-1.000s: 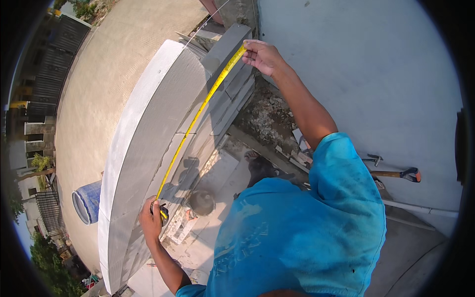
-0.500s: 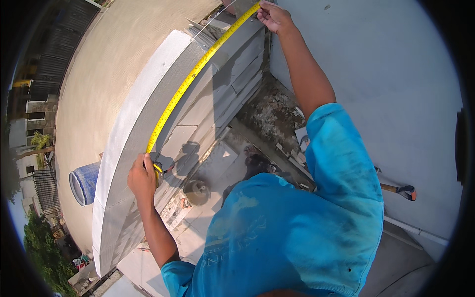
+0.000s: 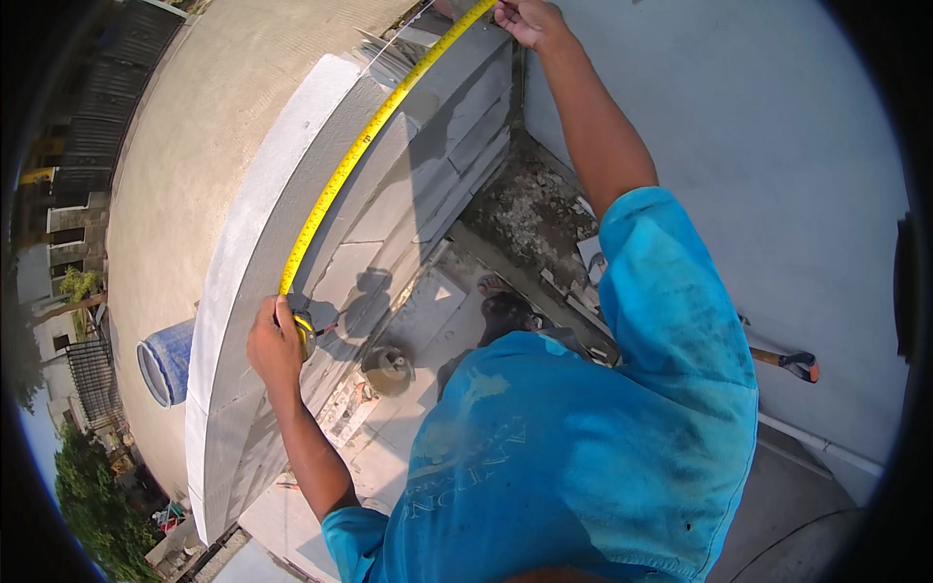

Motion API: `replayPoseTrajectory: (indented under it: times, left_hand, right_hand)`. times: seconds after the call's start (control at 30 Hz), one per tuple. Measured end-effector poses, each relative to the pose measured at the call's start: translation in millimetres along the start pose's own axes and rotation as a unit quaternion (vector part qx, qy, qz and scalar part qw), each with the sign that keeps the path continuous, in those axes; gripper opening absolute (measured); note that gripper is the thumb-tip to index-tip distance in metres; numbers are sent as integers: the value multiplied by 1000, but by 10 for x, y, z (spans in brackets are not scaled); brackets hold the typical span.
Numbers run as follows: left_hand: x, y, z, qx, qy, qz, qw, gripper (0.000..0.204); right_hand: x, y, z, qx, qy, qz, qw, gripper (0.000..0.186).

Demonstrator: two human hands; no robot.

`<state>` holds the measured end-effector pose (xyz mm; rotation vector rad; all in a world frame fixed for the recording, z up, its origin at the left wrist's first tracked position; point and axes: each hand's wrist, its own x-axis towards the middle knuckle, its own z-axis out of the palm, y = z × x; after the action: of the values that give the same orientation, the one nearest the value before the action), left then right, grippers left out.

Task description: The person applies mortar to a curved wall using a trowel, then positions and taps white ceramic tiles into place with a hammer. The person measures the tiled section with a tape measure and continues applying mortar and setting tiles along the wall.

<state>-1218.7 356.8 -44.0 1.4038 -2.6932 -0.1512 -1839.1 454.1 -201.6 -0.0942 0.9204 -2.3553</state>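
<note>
A yellow tape measure (image 3: 362, 142) is drawn out between my two hands along a low wall of pale blocks (image 3: 239, 321). My left hand (image 3: 275, 342) is closed around the tape's case at the near end, with a thin red-tipped item, perhaps a pencil, sticking out beside it. At the far end, my right hand (image 3: 526, 19) pinches the tape's tip by the corner where the block wall meets the grey wall. A thin string (image 3: 397, 39) runs over the far top of the blocks.
Below stands a round bucket (image 3: 388, 370) beside the wall's foot. Rubble (image 3: 539, 209) lies in the far corner. A blue barrel (image 3: 165, 360) is outside the wall. On the right, a tool with a wooden handle (image 3: 765, 357) lies near a white pipe (image 3: 816, 442).
The view has shifted slightly, and both hands appear a little further left. The tape is still stretched between them.
</note>
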Motion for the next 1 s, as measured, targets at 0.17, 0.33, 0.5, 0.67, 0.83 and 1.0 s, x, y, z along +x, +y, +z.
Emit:
replayPoseTrajectory:
  times: [0.17,0.33,0.5,0.67,0.83,1.0]
  left_hand:
    - [3,64,-34,16,0,-20,1000,28]
    - [62,9,16,6,17,8,1000,28]
    - [42,-55,57,2,18,6,1000,27]
    - [55,6,30,6,29,20,999,27]
    - [51,-24,36,10,23,6,1000,27]
    - [37,18,23,4,26,6,1000,29]
  right_hand:
    - [50,56,-55,11,-32,-5,999,18]
    - [171,64,-171,53,-41,-5,998,21]
    - [-241,-17,264,-53,31,4,998,17]
    - [-550,-222,446,-54,55,-1,997,16]
    - [-573,-207,487,-52,67,5,996,18]
    - [-540,-224,455,-44,69,3,997,19]
